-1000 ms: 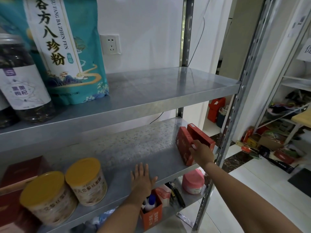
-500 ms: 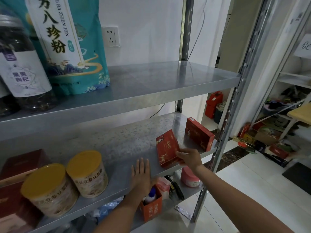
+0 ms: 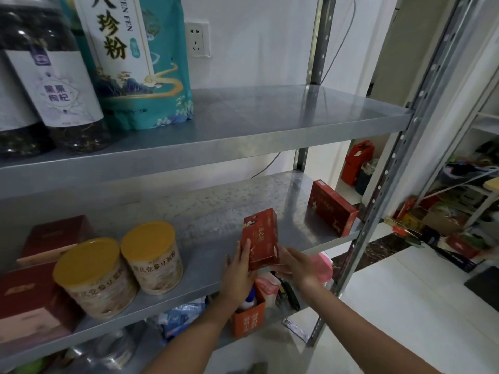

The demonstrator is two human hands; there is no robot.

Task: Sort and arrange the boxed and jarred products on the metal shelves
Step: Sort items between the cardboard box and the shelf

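Note:
A small red box (image 3: pixel 261 238) stands tilted at the front of the middle metal shelf (image 3: pixel 216 211). My left hand (image 3: pixel 239 268) lies against its left side with straight fingers. My right hand (image 3: pixel 294 263) grips its lower right edge. A second red box (image 3: pixel 332 207) stands on its long side at the shelf's right end. Two yellow-lidded cans (image 3: pixel 124 265) stand side by side to the left. Dark red boxes (image 3: pixel 40 265) sit at the far left.
The upper shelf (image 3: pixel 270 122) holds dark jars (image 3: pixel 51 85) and a teal pouch (image 3: pixel 137 60) at its left. An orange box (image 3: pixel 247 317) and a pink tub (image 3: pixel 322 264) sit on the lower shelf. A steel upright (image 3: pixel 388 179) stands at the right. Cluttered goods line the floor beyond.
My right hand carried one red box leftward from the shelf's right end to the front middle. My left hand lifted off the shelf and came against the box's left side.

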